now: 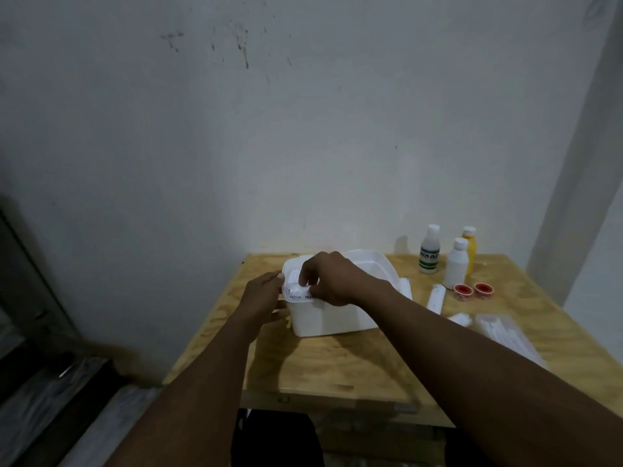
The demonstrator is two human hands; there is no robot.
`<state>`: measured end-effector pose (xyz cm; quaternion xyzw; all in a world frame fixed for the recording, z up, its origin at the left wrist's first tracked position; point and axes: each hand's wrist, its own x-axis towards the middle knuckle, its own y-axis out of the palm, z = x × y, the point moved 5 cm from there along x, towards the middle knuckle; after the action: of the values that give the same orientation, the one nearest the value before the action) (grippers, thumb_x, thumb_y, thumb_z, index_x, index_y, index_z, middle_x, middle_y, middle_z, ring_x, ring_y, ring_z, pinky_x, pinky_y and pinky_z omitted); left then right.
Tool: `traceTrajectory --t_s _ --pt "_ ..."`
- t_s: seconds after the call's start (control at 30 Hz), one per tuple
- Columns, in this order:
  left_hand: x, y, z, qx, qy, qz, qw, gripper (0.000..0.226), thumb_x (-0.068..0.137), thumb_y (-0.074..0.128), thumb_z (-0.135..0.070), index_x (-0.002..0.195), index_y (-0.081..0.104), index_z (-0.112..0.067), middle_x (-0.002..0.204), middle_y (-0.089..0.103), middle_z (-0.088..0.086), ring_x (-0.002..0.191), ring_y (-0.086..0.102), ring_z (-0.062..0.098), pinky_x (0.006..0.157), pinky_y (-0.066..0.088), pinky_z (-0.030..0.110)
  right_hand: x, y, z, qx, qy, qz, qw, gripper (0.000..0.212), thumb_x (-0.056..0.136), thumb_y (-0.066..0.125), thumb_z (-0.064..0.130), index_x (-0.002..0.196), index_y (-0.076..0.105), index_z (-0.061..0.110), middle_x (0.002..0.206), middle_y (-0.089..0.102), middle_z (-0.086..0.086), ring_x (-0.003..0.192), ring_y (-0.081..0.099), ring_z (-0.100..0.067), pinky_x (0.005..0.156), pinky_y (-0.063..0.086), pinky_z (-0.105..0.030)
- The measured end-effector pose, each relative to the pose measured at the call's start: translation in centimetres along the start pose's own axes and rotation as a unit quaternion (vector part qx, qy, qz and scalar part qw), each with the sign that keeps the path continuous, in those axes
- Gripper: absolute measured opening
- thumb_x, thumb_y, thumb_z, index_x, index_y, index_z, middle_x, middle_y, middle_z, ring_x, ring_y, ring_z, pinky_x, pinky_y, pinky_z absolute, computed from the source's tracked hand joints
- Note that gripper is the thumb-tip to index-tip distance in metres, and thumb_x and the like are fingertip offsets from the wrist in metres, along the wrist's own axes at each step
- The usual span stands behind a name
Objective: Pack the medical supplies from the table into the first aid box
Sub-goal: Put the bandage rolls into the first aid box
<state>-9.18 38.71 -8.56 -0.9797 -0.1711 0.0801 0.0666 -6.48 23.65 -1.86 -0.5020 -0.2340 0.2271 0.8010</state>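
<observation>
A white plastic first aid box (pixel 333 318) stands on the wooden table (pixel 354 365), left of its middle. My left hand (pixel 263 296) holds the box's left end. My right hand (pixel 332 279) rests on top of the box, fingers pinched on a small clear packet (pixel 298 291) with black print at the box's left rim. To the right stand three bottles: a clear one with a green label (pixel 429 251), a white one (pixel 456 264) and a yellow one (pixel 470 249). Two red tape rolls (pixel 472 289), a white tube (pixel 436 298) and a clear bag of white sticks (pixel 502 332) lie near them.
The table stands against a pale wall (pixel 303 129). Its left edge (pixel 202 332) drops to a dark floor and a dark frame at the far left. My forearms cross the table's front edge.
</observation>
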Motion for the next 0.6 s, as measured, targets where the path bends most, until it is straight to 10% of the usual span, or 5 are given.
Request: traceTrajectory --t_s 0.6 --pt "-0.1 0.2 0.6 0.014 0.0 -0.007 1.0 0.035 0.105 0.046 -0.038 0.126 0.066 -0.019 0.122 0.069 0.007 0.104 0.067 0.03 0.09 0.06 0.047 -0.3 -0.6 -0.4 0.023 -0.011 -0.065 0.998 0.036 0.084 0.059 0.004 0.112 0.072 0.023 0.114 0.062 -0.006 0.105 0.058 -0.022 0.081 0.045 -0.029"
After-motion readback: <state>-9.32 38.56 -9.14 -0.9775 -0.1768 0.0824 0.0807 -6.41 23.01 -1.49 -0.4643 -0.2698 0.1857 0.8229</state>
